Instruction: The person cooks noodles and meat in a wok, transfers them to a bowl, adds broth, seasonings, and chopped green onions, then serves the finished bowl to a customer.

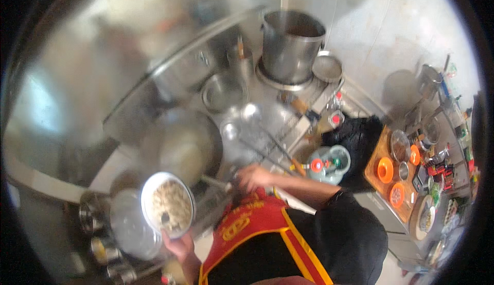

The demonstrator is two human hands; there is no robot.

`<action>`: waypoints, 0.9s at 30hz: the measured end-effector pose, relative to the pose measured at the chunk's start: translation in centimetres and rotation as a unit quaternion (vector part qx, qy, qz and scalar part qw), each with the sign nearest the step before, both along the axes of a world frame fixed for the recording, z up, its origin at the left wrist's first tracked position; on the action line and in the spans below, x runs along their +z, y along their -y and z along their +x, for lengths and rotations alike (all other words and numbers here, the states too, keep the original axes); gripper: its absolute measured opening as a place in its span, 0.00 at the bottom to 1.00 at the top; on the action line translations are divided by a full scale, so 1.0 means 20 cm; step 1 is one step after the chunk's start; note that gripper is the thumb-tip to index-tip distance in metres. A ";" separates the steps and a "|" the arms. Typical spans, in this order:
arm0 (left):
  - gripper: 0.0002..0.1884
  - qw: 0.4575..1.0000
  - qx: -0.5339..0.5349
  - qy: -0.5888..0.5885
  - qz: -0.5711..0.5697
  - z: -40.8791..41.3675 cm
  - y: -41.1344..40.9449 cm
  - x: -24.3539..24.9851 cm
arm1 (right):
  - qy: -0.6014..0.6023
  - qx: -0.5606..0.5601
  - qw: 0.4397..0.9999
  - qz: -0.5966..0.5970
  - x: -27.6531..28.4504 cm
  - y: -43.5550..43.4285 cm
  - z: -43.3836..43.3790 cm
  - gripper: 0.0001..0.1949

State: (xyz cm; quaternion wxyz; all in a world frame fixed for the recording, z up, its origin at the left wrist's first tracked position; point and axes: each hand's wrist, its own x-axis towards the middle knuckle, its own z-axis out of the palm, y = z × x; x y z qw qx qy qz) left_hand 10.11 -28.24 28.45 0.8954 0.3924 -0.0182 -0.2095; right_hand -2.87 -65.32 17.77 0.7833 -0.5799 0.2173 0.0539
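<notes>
My left hand holds a white bowl from below, by its near side. Pale, sliced-looking food with one dark piece fills much of it. Beyond the bowl sits a large wok, partly veiled by steam, with cloudy pale contents. A light handle runs from the wok's near side toward my right hand. That hand is bent in front of my red apron, over something dark. Whether its fingers grip the handle or the dark thing is blurred.
Behind the wok stand a metal basin and a tall stockpot. Long-handled ladles lie on the metal worktop to the right. Farther right, a wooden board bears orange bowls. A large translucent basin is at left.
</notes>
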 end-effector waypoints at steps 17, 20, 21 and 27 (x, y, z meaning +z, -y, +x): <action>0.41 0.965 0.239 -0.099 0.036 -0.71 -0.08 0.17 | 0.000 -0.083 0.967 -0.239 -0.72 0.92 -0.60 0.18; 0.39 0.948 0.305 -0.088 -0.006 -0.83 -0.29 0.06 | -0.090 -0.075 0.802 -0.585 -0.88 1.00 -0.77 0.20; 0.38 0.945 0.314 -0.094 -0.015 -0.84 -0.37 0.00 | 0.030 -0.152 0.718 -0.679 -0.90 1.00 -0.81 0.22; 0.38 0.915 0.381 -0.129 0.038 -1.08 -0.71 -0.12 | 0.075 -0.195 0.709 -0.673 -0.24 0.57 -0.36 0.26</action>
